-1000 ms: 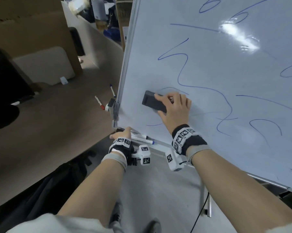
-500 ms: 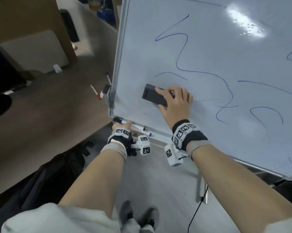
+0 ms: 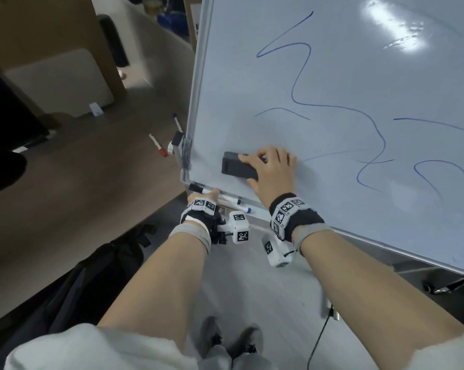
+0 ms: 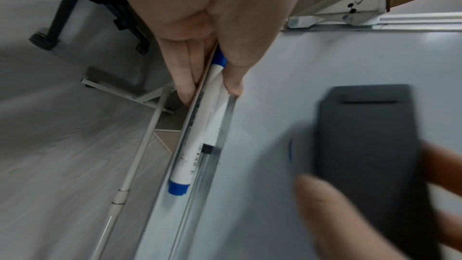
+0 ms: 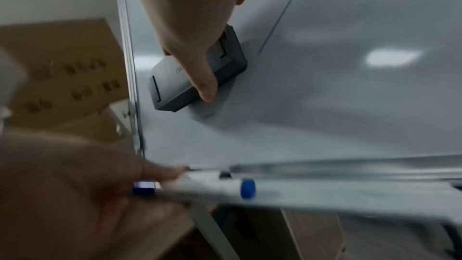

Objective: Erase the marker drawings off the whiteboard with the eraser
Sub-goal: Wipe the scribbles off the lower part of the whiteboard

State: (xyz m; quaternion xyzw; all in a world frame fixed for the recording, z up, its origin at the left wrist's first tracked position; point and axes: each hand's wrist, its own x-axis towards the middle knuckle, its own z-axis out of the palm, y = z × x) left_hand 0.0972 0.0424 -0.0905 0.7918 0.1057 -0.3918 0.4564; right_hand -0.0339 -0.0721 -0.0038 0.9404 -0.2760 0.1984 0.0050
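The whiteboard point(image 3: 332, 76) tilts away from me and carries several blue marker lines point(image 3: 300, 76). My right hand point(image 3: 272, 166) grips a dark grey eraser point(image 3: 237, 166) and presses it flat on the board near the lower left corner; the same eraser point(image 5: 195, 78) shows in the right wrist view and, blurred point(image 4: 370, 155), in the left wrist view. My left hand point(image 3: 206, 196) grips the metal marker tray point(image 4: 200, 195) at the board's bottom edge, fingers under it and thumb on top.
Blue-capped markers point(image 4: 200, 135) lie in the tray. Two loose markers point(image 3: 158, 145) lie on the brown table point(image 3: 78, 182) left of the board. A dark bag point(image 3: 97, 273) sits on the floor at the left. My shoes point(image 3: 225, 340) stand below on the grey floor.
The eraser and right hand slid down and left towards the board's lower left corner, wiping away the short stroke there. The left hand kept its grip on the tray.
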